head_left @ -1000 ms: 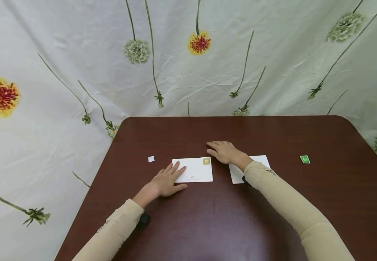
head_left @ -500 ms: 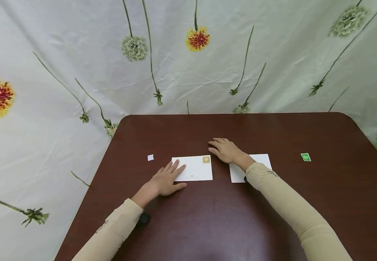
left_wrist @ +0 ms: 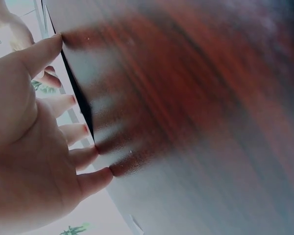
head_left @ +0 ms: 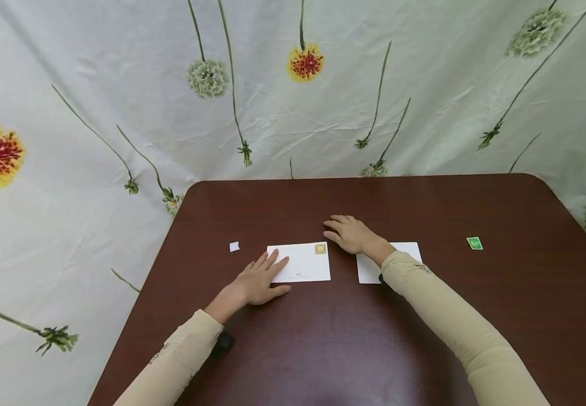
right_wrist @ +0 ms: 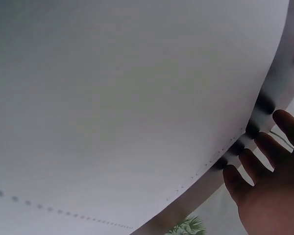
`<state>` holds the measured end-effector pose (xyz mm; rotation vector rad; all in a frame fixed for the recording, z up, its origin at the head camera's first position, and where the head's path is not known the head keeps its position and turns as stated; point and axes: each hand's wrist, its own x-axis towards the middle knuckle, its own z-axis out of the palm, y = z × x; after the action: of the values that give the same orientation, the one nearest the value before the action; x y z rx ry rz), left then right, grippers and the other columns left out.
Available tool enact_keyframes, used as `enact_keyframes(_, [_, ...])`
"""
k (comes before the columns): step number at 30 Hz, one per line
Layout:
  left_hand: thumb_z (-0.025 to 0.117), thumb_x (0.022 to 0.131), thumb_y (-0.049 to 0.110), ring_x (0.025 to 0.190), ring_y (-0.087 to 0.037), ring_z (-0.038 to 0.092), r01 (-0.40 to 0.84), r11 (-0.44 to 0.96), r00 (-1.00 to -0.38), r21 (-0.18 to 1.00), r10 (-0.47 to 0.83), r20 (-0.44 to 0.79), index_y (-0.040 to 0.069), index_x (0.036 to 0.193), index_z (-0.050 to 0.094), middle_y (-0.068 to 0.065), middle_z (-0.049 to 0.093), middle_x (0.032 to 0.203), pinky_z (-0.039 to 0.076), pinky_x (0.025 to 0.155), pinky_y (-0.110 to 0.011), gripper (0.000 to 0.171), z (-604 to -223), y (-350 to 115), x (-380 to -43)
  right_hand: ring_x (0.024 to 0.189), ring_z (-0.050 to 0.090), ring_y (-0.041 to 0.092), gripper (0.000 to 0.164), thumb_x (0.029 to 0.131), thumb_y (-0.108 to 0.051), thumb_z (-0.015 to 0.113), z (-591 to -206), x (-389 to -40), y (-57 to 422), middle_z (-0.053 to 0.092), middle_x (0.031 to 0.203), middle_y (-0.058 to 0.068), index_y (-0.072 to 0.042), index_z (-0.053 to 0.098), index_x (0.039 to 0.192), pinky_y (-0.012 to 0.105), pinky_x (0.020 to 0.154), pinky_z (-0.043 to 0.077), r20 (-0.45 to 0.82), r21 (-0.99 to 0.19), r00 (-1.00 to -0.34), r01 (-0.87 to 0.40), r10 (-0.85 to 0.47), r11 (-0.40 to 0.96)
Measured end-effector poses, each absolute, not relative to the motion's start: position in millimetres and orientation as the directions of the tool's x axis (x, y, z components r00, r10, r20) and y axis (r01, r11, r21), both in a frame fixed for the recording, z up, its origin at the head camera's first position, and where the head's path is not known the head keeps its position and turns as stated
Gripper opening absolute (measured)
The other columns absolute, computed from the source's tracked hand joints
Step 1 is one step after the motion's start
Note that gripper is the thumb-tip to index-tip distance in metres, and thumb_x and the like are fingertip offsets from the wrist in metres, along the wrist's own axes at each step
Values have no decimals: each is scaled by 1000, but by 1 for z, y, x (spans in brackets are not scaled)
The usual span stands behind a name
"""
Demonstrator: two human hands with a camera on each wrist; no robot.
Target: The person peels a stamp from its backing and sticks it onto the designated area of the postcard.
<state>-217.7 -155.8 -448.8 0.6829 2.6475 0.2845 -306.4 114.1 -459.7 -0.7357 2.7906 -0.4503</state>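
Observation:
In the head view my left hand (head_left: 254, 282) rests palm down with spread fingers on the left part of a white envelope (head_left: 305, 270). A gold stamp (head_left: 320, 248) sits in this envelope's upper right corner. The left wrist view shows the left hand's (left_wrist: 44, 132) fingertips touching down. My right hand (head_left: 351, 234) lies palm down, fingers extended, between that envelope and a second white envelope (head_left: 405, 248). The right forearm covers part of the second envelope. In the right wrist view, the right hand's fingertips (right_wrist: 233, 172) are beyond the second envelope's edge (right_wrist: 137, 98).
A green stamp (head_left: 474, 243) lies to the right on the dark red-brown table (head_left: 353, 338). At the left is a small white piece of paper (head_left: 234, 246). A white flower-printed cloth (head_left: 272, 113) hangs behind the table's far edge.

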Motion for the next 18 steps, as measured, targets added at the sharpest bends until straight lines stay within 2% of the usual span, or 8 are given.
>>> enact_keyframes(5, [53,95,43,142,-36,9,418,860,-805,294,500,-320,12,151,26,-16,12,157,15,109,-55,70,-448,-155,-219,135,27,41,50,104,-36,36,-457,-307,116,32,148,21,-6,41,143,56,105,26,-136,-342,-846,-448,-516,826])
enact_keyframes(10, [53,96,44,142,-35,12,401,863,-808,307,491,-326,11,151,27,-15,15,156,19,109,-54,70,-449,-155,-223,133,29,42,48,104,-35,37,-451,-311,123,35,145,23,-3,45,140,56,104,27,-87,-402,-847,-451,-524,797])
enact_keyframes(12, [53,96,45,141,-37,14,407,856,-806,318,501,-317,9,150,27,-17,16,156,21,108,-54,70,-449,-156,-226,132,32,40,47,104,-32,38,-446,-314,129,39,142,23,-1,46,138,53,105,28,-34,-497,-865,-419,-500,760])
enact_keyframes(14, [53,96,44,141,-37,15,414,847,-806,333,511,-297,7,150,27,-19,17,155,21,108,-52,71,-449,-156,-229,130,37,37,46,105,-31,37,-438,-315,136,43,139,22,0,47,137,50,105,30,6,-646,-894,-345,-447,681])
enact_keyframes(16, [55,95,42,140,-39,18,432,833,-812,347,526,-251,4,149,28,-21,19,154,23,108,-52,71,-447,-156,-232,128,40,36,46,105,-30,35,-427,-315,144,45,137,22,1,46,137,47,104,32,27,-818,-921,-244,-389,520])
enact_keyframes(18, [57,94,40,139,-40,20,448,820,-821,357,535,-199,4,149,29,-22,21,153,24,108,-52,71,-445,-155,-234,127,42,35,49,105,-34,33,-416,-311,153,46,137,21,-1,43,139,45,103,34,6,-936,-943,-122,-332,331])
